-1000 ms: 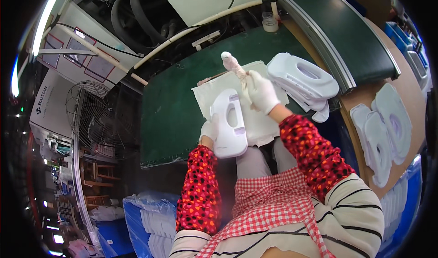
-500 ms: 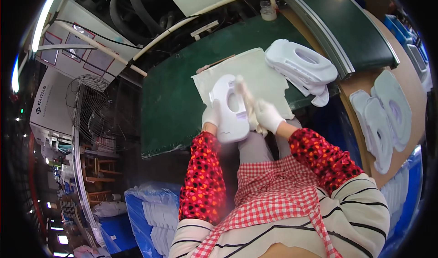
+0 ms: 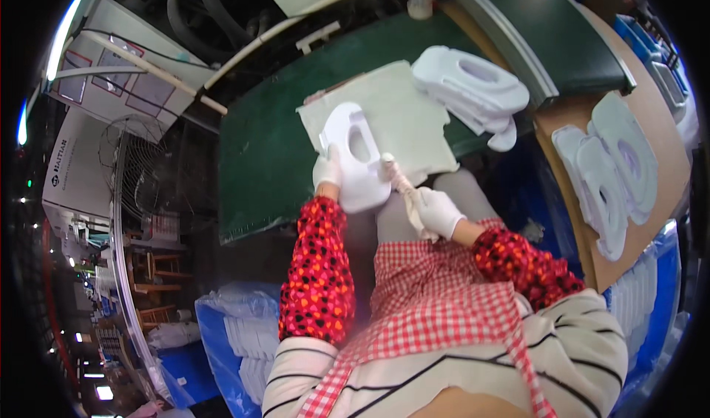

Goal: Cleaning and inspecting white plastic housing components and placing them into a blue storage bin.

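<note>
My gloved left hand (image 3: 328, 171) grips the left edge of a white plastic panel (image 3: 365, 187) with an oval opening. The panel lies tilted across the front of a pale cloth (image 3: 414, 126) on the green tabletop (image 3: 255, 159). In my gloved right hand (image 3: 438, 212), closed fingers hold a cloth-wrapped stick (image 3: 401, 183); its rounded pale tip is at the panel's lower right edge. Whether the tip touches the panel I cannot tell. The fingers under the panel are hidden.
Similar white panels (image 3: 473, 85) are stacked at the cloth's far right. More panels (image 3: 617, 170) lie on a brown board to the right. A jar (image 3: 419, 5) stands at the back, near a green conveyor (image 3: 547, 33). Plastic-lined blue bins (image 3: 222, 329) flank me; a wire fan (image 3: 140, 170) stands left.
The stick in my right hand has come down toward me, from beside the opening to the panel's lower right edge. My left hand keeps hold of the panel. The whole view has shifted slightly.
</note>
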A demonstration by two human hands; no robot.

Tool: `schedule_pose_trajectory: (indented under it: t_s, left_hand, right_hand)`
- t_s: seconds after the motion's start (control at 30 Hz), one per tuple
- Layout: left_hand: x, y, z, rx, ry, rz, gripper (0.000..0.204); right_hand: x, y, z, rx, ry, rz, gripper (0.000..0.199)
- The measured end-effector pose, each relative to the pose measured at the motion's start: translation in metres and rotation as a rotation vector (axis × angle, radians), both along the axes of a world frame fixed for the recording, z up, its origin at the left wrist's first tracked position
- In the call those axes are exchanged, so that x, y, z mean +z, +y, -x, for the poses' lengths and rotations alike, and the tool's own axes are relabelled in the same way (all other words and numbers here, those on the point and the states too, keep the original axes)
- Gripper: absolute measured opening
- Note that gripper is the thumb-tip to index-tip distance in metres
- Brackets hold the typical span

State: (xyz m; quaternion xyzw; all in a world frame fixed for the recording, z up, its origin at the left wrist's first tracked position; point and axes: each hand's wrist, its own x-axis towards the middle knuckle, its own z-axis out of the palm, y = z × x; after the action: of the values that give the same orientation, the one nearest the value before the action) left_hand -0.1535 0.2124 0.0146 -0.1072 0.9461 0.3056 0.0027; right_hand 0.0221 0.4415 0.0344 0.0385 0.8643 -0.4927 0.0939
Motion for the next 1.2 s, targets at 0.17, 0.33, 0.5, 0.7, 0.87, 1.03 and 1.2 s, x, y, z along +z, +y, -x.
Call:
schedule_pose_trajectory:
  t_s: [0.17,0.33,0.5,0.7,0.87,1.03,1.2]
  left_hand:
    - [-0.012,-0.008,0.009,0.014,0.026,-0.25,0.073]
    - [-0.012,-0.01,-0.018,-0.191,-0.05,-1.177,0.055]
    - [0.054,0.042,-0.079,-0.34,-0.368,-1.612,0.057]
    - [0.064,0.032,-0.107,-0.194,-0.339,-1.681,0.052]
    - [0.066,0.033,-0.115,-0.113,-0.397,-1.806,0.051]
    - [0.062,0.021,-0.124,-0.02,-0.357,-1.726,0.05]
    - [0.059,0.018,-0.121,-0.412,-0.207,-1.483,0.051]
  right_hand:
    - [0.029,0.011,0.008,-0.028,0.294,0.297,0.03]
    - [0.124,0.029,-0.034,-0.129,0.636,0.721,0.032]
    - [0.07,0.014,-0.007,-0.076,0.23,0.54,0.033]
    - [0.112,0.021,-0.023,-0.156,0.498,0.794,0.035]
    - [0.055,-0.005,-0.003,-0.029,0.339,0.561,0.032]
    - [0.098,0.007,-0.014,-0.153,0.419,0.604,0.029]
    - [0.076,-0.009,0.005,-0.002,0.18,0.428,0.037]
